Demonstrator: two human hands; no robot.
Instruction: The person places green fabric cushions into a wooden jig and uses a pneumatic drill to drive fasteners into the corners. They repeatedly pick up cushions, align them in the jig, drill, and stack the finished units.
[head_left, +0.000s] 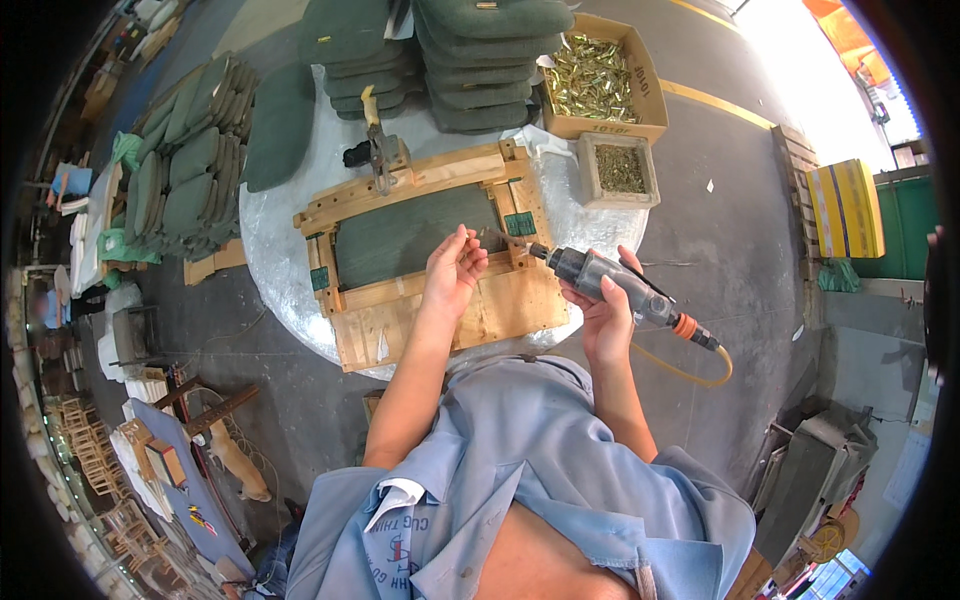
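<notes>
My right hand [606, 318] is wrapped round a grey pneumatic screwdriver [592, 274] with an orange collar and a yellowish air hose. Its bit points left, towards my left hand [456, 272]. The left fingertips are pinched together over the panel; whatever they hold is too small to name. Under both hands lies a wooden frame jig [455, 325] on a round table covered in shiny film. Inside the jig sits a dark green padded panel [395, 240]. A toggle clamp [380, 155] with a yellow handle stands at the jig's far edge.
Stacks of green pads [485, 75] rise at the table's back. To their right are a cardboard box [655, 115] of brass-coloured fittings and a small tray [605, 200] of screw-like pieces. More pads [195, 160] are piled at left. A yellow block [845, 210] stands far right.
</notes>
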